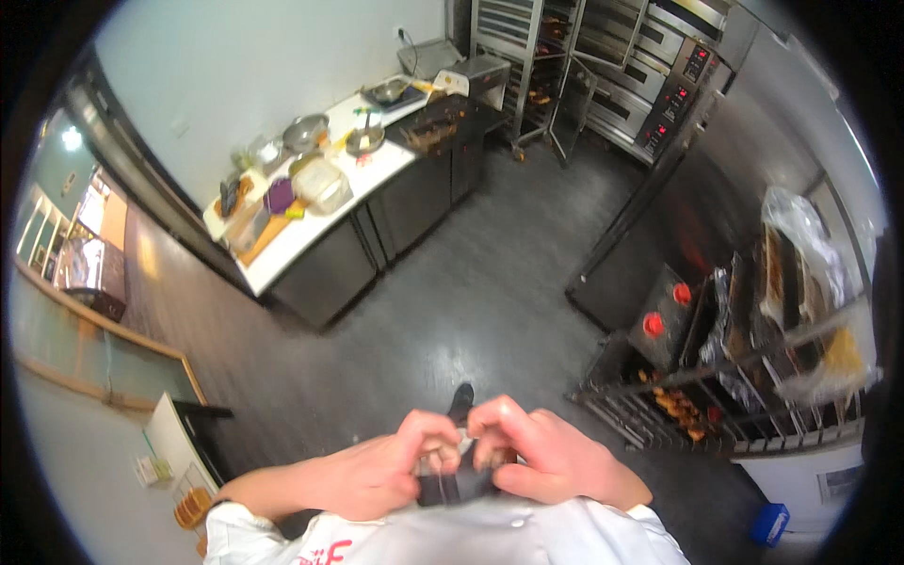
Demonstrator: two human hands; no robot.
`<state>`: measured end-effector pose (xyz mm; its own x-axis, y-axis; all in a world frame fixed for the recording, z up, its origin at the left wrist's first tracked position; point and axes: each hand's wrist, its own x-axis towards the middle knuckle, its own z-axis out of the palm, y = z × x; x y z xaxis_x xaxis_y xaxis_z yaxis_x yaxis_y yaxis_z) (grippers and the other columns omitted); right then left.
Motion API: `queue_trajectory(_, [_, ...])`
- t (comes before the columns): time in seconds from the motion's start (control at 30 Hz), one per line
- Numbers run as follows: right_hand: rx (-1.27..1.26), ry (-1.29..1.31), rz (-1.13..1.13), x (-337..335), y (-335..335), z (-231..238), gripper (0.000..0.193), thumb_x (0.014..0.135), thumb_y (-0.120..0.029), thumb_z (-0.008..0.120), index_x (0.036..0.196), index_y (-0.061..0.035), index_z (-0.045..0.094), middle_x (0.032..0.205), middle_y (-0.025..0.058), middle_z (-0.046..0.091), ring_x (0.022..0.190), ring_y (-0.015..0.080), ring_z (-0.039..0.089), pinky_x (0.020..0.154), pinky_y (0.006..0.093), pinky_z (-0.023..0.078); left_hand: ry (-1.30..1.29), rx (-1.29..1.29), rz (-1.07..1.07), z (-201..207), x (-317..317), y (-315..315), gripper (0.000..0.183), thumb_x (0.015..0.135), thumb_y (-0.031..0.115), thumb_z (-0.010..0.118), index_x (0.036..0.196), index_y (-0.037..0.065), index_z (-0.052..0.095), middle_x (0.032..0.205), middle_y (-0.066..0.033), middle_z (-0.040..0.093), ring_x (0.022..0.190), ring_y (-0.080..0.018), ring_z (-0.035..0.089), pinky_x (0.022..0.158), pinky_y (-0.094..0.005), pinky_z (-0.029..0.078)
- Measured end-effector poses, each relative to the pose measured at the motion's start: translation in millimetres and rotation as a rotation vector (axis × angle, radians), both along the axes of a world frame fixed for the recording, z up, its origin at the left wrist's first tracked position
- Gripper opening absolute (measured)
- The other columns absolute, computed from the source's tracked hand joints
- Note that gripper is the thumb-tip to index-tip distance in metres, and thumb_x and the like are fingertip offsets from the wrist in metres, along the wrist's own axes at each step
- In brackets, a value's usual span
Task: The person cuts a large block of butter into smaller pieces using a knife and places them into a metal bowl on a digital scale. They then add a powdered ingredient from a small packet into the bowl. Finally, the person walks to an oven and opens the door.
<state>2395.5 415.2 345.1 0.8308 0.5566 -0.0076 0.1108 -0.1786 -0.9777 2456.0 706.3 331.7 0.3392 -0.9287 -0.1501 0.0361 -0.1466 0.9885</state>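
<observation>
Close before my white jacket (518, 532), my left hand (381, 471) and my right hand (541, 452) face each other with a narrow gap between them. The fingers of both are curled in, knuckles up and fingertips pointing down. Something small and pale (464, 441) shows in the gap, too blurred to name. What either hand grips, if anything, is hidden by the fingers. Just under the hands there is dark cloth (443, 490), and past them the toe of a black shoe (461, 395) shows on the floor.
A white-topped counter (273, 273) ahead to the left carries bowls, pans and tubs. Deck ovens (626, 94) and a tray rack (513, 47) stand at the back. To the right is another rack (603, 405) with trays of baked food. A blue box (770, 524) sits lower right.
</observation>
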Motion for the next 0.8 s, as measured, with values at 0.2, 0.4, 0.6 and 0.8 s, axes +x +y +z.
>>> queue_trajectory(0.2, [0.003, 0.674, -0.701, 103, -133, -232, 0.024, 0.117, -0.029, 0.051, 0.113, -0.0092, 0.063, 0.088, 0.0045, 0.071, 0.073, 0.0169, 0.067, 0.069, 0.0340, 0.057, 0.293, 0.253, 0.805, -262, 131, 64, 0.043, 0.118, 0.045, 0.047, 0.127, 0.006, 0.063, 0.120, -0.0092, 0.071, 0.108, -0.0197, 0.069, 0.097, -0.0363, 0.053])
queue_trajectory(0.4, [-0.655, 1.252, -0.465, 109, -197, -393, 0.029, 0.110, -0.032, 0.059, 0.109, -0.0056, 0.072, 0.093, 0.0116, 0.075, 0.079, 0.0229, 0.070, 0.073, 0.0416, 0.057, 0.639, 0.951, 0.980, -436, 135, 67, 0.043, 0.111, 0.048, 0.049, 0.110, 0.008, 0.066, 0.099, -0.0039, 0.066, 0.092, -0.0176, 0.058, 0.083, -0.0371, 0.049])
queue_trajectory(0.6, [-0.555, 1.152, -0.648, 296, -225, -401, 0.033, 0.109, -0.035, 0.060, 0.110, -0.0051, 0.074, 0.097, 0.0149, 0.076, 0.085, 0.0285, 0.071, 0.077, 0.0448, 0.058, 0.903, 0.701, 0.913, -441, 317, 28, 0.050, 0.110, 0.054, 0.049, 0.111, 0.007, 0.069, 0.097, -0.0048, 0.069, 0.090, -0.0194, 0.060, 0.082, -0.0385, 0.050])
queue_trajectory(0.8, [-0.439, 0.978, -0.821, 482, -271, -358, 0.037, 0.107, -0.038, 0.062, 0.111, -0.0046, 0.077, 0.101, 0.0181, 0.077, 0.091, 0.0341, 0.072, 0.082, 0.0480, 0.058, 1.182, 0.528, 0.768, -377, 481, -15, 0.058, 0.110, 0.060, 0.050, 0.112, 0.006, 0.072, 0.096, -0.0057, 0.071, 0.087, -0.0211, 0.062, 0.082, -0.0399, 0.051])
